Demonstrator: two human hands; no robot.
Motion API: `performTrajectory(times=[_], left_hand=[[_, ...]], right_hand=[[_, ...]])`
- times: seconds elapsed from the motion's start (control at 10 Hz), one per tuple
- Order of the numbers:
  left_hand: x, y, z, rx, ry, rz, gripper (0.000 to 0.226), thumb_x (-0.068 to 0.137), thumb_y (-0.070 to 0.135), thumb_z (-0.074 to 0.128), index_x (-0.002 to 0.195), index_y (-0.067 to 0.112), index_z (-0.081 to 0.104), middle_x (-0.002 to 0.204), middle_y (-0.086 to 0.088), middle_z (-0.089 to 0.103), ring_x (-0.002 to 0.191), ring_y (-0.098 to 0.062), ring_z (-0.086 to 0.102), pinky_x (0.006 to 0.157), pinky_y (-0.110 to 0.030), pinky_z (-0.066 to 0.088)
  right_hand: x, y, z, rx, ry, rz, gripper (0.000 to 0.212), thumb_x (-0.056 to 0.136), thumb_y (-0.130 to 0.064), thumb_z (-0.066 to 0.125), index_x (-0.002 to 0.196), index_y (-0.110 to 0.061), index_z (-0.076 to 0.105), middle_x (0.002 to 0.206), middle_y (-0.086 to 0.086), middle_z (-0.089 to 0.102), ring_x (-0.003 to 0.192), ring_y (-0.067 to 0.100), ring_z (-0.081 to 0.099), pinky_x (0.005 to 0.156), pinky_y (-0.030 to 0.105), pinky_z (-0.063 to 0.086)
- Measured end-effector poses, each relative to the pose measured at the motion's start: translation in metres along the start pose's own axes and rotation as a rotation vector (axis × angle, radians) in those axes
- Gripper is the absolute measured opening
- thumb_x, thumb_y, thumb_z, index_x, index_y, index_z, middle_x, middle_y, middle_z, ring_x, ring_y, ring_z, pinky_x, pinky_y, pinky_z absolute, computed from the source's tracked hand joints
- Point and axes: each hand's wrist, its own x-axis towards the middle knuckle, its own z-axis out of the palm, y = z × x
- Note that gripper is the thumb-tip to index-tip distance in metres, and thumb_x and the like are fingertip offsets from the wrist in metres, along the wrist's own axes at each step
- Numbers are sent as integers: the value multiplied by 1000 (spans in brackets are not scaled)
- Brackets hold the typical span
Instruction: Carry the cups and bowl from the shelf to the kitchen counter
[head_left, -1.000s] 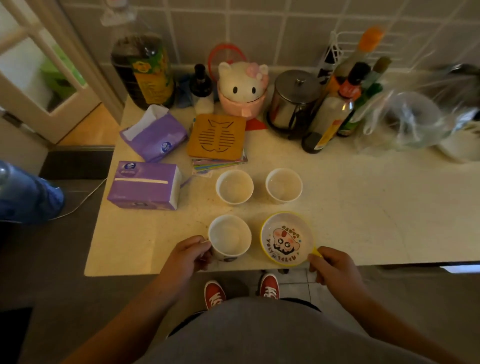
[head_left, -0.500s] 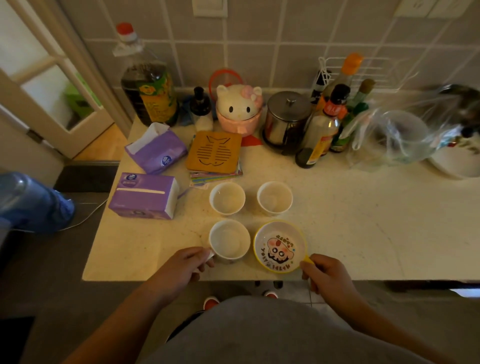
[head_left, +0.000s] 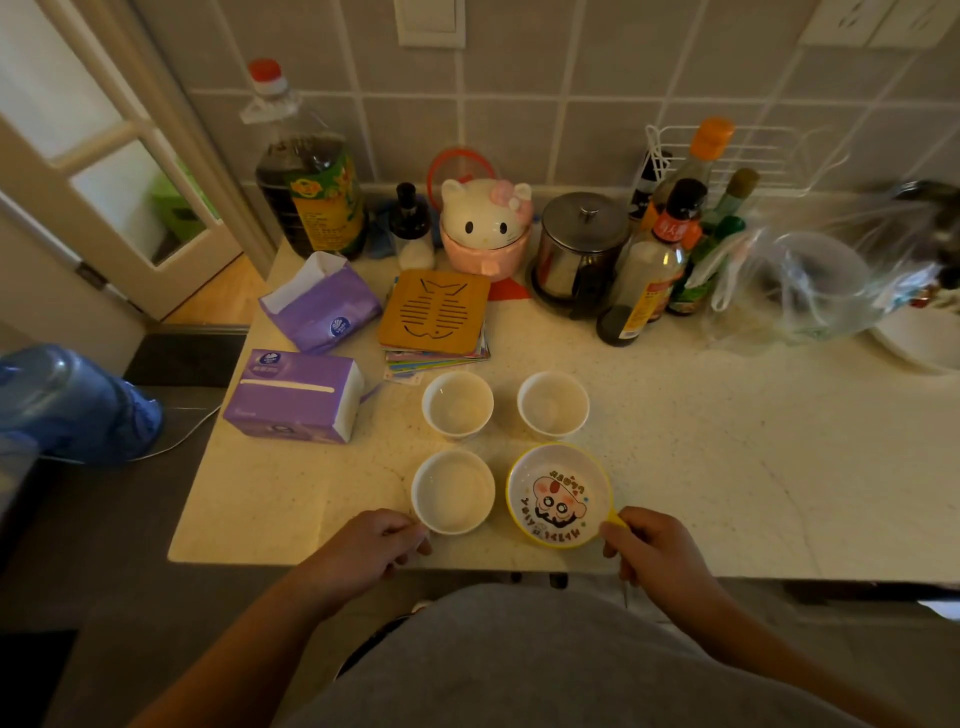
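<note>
Cup handle hidden under left hand; left hand pinches white cup. Right hand grips yellow bowl handle.

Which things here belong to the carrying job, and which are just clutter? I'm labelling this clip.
Job: three white cups, cartoon bowl, left hand, right hand.

Clutter: tissue packs, fish trivet, oil jug, cat jar, steel pot, sauce bottles.
</note>
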Motion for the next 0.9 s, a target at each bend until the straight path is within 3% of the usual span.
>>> performTrajectory(times=[0.1, 0.6, 0.7, 0.8, 0.9], left_hand=[[0, 0, 0, 19, 20, 13, 25, 95, 29, 58, 82, 20, 77, 84, 6, 76, 74, -6, 62, 67, -23, 52], [-2, 6, -1, 64, 4, 3, 24, 94, 33, 58, 83, 22, 77, 84, 10, 75, 77, -7, 65, 65, -19, 51], [-5, 7, 1, 92, 51, 24, 21, 92, 33, 61, 82, 25, 78, 81, 9, 75, 75, -7, 68, 63, -17, 50], [-11, 9, 6, 13, 148, 20, 17, 90, 34, 63, 83, 26, 76, 80, 3, 75, 74, -10, 69, 61, -20, 51], [-19, 2, 12, 1, 326, 21, 17, 90, 35, 61, 80, 26, 72, 78, 1, 70, 70, -11, 67, 57, -23, 48]], right_hand=[[2, 2, -1, -11, 0, 2, 25, 90, -20, 61, 66, -15, 68, 53, -10, 66, 44, 3, 58, 47, 14, 47], [9, 12, -2, -10, -30, 39, 23, 89, -19, 61, 67, -16, 69, 54, -11, 66, 42, 1, 55, 46, 17, 47], [8, 11, -4, -17, 0, 22, 20, 88, -22, 64, 69, -19, 68, 57, -11, 67, 42, 0, 54, 48, 22, 47], [0, 8, -2, -23, 52, 3, 8, 85, -26, 69, 78, -27, 65, 78, -6, 70, 47, 6, 58, 48, 21, 49], [-6, -9, -18, -52, 192, -88, 12, 81, -36, 68, 89, -38, 59, 93, -13, 66, 56, 9, 63, 44, 15, 48]])
